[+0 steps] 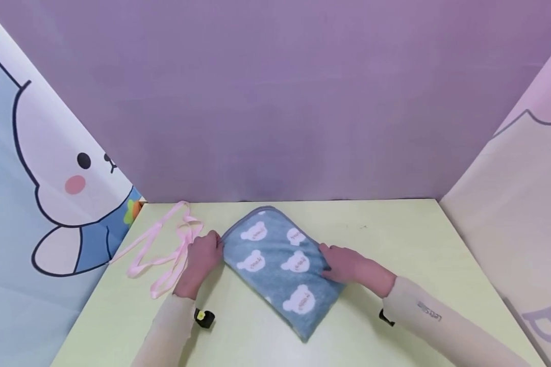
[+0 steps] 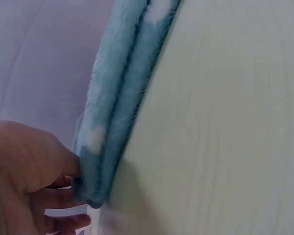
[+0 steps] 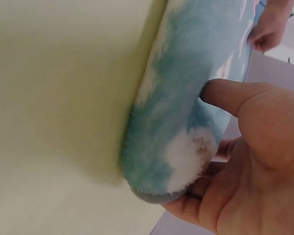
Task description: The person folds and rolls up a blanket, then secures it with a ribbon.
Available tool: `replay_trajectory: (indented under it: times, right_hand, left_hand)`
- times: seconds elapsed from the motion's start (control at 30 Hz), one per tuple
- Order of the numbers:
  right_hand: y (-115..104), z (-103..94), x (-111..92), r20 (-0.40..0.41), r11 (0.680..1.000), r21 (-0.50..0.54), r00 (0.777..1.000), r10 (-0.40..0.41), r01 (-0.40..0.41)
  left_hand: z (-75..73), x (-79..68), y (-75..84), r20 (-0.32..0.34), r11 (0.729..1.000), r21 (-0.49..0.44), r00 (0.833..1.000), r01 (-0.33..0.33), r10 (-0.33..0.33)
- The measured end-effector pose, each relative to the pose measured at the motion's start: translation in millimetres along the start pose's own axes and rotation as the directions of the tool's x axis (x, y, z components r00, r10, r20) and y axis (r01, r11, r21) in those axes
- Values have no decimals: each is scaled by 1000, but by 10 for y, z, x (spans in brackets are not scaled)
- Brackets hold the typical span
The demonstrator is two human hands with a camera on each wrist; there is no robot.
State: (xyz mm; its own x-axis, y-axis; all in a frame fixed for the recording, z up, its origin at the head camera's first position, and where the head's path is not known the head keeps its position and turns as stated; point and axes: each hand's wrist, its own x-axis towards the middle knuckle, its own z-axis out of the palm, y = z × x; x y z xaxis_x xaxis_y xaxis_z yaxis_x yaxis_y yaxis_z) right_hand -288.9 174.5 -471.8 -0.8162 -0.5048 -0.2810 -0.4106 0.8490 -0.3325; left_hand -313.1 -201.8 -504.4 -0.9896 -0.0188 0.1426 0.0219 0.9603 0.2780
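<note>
A blue-grey plush towel (image 1: 275, 278) printed with white bear heads lies folded and slanted on the table, one corner towards me. At its left corner, my left hand (image 1: 204, 255) pinches the edge; the left wrist view shows the thumb and fingers (image 2: 59, 198) on the end of the folded layers. My right hand (image 1: 346, 265) holds the right side. In the right wrist view, its thumb (image 3: 225, 95) presses the top of the plush while the other fingers lie under the rounded fold, partly hidden behind it.
A loose, looped pink ribbon (image 1: 149, 244) lies left of the towel, close to my left hand. The pale yellow table (image 1: 395, 229) meets a purple backdrop (image 1: 284, 102) behind. Printed cloths hang on both sides, the left one with a cartoon rabbit (image 1: 59, 168).
</note>
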Motion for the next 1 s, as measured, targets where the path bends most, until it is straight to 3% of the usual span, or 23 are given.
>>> replay_trajectory:
  times: [0.13, 0.3, 0.47, 0.6, 0.73, 0.87, 1.0]
  right_hand:
    - [-67, 57, -106, 19, 1000, 4, 1000, -7, 6]
    - [-119, 74, -170, -20, 996, -92, 1000, -10, 8]
    - [-118, 61, -245, -46, 998, -67, 999, -6, 3]
    - [-117, 41, -325, -30, 1000, 7, 1000, 4, -4]
    - [-133, 42, -411, 4, 995, 101, 1000, 23, -23]
    - [-135, 111, -495, 37, 977, 212, 999, -10, 2]
    - [-148, 218, -616, 142, 941, 338, 987, -71, 19]
  left_hand:
    - [0, -23, 116, -37, 1000, 3, 999, 6, -6]
    - [-81, -237, 409, -37, 998, 30, 997, -63, 64]
    - [-119, -448, 627, 79, 988, 53, 987, -147, 143]
    - [-99, -490, 668, 220, 983, 19, 960, -181, 172]
    - [-82, -427, 659, 318, 981, -28, 929, -191, 190]
    - [-46, -335, 622, 367, 973, -73, 902, -217, 228]
    - [7, -257, 581, 399, 959, -125, 872, -253, 282]
